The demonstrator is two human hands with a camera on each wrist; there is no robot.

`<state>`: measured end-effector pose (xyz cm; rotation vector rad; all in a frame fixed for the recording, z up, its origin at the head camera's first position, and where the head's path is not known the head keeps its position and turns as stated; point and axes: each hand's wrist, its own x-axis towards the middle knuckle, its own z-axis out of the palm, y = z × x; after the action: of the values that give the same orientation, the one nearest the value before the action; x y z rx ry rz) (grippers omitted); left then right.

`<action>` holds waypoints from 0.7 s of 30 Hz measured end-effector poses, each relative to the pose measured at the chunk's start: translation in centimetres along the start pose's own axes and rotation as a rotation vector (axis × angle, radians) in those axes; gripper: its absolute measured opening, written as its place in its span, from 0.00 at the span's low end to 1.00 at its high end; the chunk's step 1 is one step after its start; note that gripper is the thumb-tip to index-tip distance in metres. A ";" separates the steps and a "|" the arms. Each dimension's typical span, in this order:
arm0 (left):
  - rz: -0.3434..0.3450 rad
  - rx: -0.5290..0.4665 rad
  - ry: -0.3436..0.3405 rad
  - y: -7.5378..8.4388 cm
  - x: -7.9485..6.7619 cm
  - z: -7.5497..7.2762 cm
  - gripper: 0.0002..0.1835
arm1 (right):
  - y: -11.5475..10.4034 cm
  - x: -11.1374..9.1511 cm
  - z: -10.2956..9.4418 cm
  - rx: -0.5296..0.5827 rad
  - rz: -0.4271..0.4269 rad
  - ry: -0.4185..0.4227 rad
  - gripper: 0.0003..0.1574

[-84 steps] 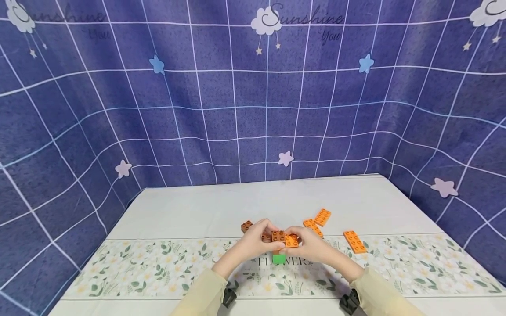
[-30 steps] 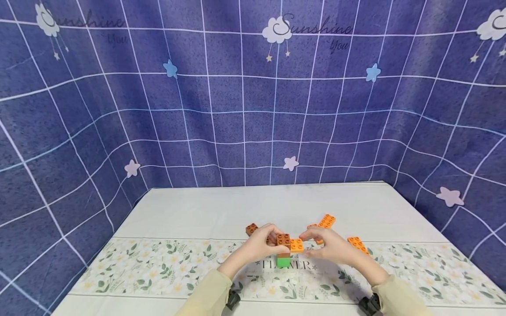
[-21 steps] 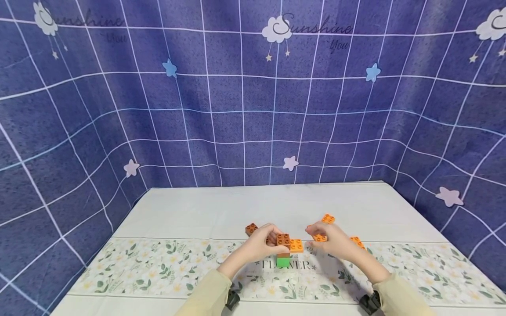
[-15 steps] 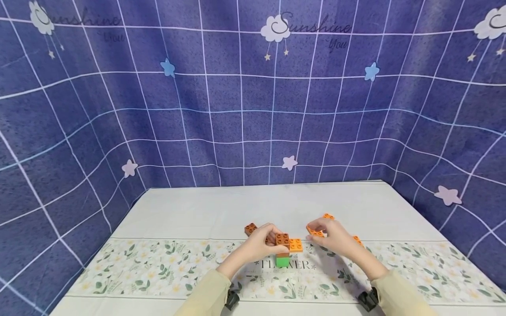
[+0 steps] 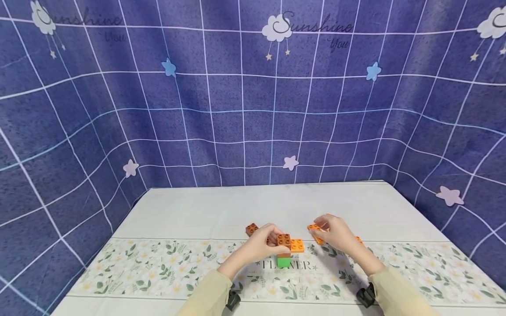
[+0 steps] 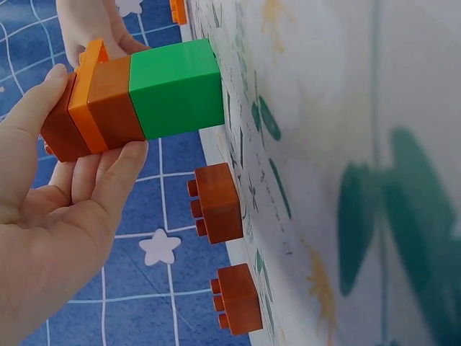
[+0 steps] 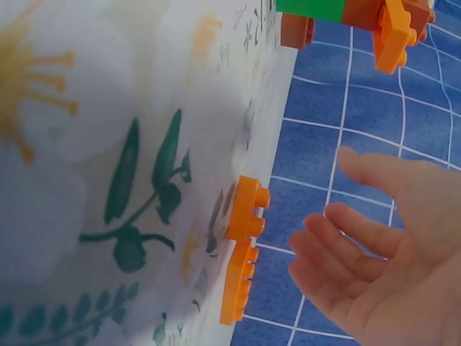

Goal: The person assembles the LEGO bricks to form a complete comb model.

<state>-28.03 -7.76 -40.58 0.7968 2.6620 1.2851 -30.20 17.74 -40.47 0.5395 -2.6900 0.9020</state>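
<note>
My left hand pinches an upright stack of toy building bricks between thumb and fingers. In the left wrist view a green brick forms its base, at the tablecloth. Above it come a brown brick, a flat orange brick and another brown brick. The orange one juts out to the right in the head view. My right hand hovers with its fingers loosely bent and nothing in them, beside two loose flat orange bricks, a nearer one and a farther one.
Two loose brown bricks, one closer to the stack and one farther off, lie on the left side. Another flat orange brick is mostly hidden behind the right forearm. A blue gridded curtain surrounds the table's back and sides.
My right hand has let go of the orange brick on the stack and moved right and back, over the loose orange bricks. My left hand keeps its hold on the stack.
</note>
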 end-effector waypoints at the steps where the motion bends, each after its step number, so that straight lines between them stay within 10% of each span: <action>1: -0.006 0.000 -0.001 0.0 0.0 0.0 0.22 | 0.0 0.1 0.0 0.001 0.012 -0.002 0.20; 21: 0.028 0.011 0.012 -0.3 0.0 0.2 0.21 | 0.7 0.4 0.9 -0.121 0.084 -0.046 0.21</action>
<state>-28.13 -7.80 -40.92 0.8339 2.6786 1.2867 -30.98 17.59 -41.36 0.4290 -2.8048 0.7493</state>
